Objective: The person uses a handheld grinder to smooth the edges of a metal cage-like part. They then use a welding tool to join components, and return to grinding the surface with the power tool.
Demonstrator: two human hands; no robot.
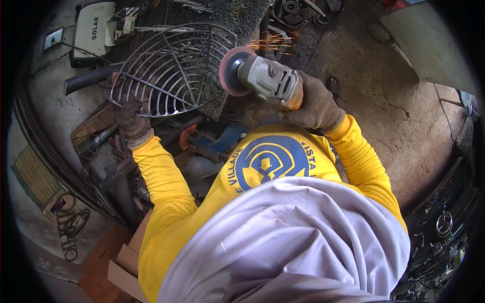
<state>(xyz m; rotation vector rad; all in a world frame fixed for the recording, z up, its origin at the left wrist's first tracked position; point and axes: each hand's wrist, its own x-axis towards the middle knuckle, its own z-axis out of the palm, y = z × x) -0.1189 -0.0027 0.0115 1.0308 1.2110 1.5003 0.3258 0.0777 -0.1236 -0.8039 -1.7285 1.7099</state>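
A curved metal grille [178, 69] with arched bars and straight spokes lies at the edge of a dark, gritty work surface [247, 20]. My gloved left hand [134, 121] is closed around its near-left corner. In my gloved right hand [316, 105] is an angle grinder [273, 80], gripped by its orange body. The grinder's reddish disc [226, 77] stands against the right side of the grille. Orange sparks [273, 43] fly off to the right from the disc's far edge. The exact contact spot is hidden behind the disc.
A pale boxy device [94, 29] and a dark pipe [92, 79] are at the far left. Beneath my left arm stand a blue metal tool [217, 141] and scrap. Cardboard [126, 275] lies lower left. A sheet panel [429, 43] leans at the far right.
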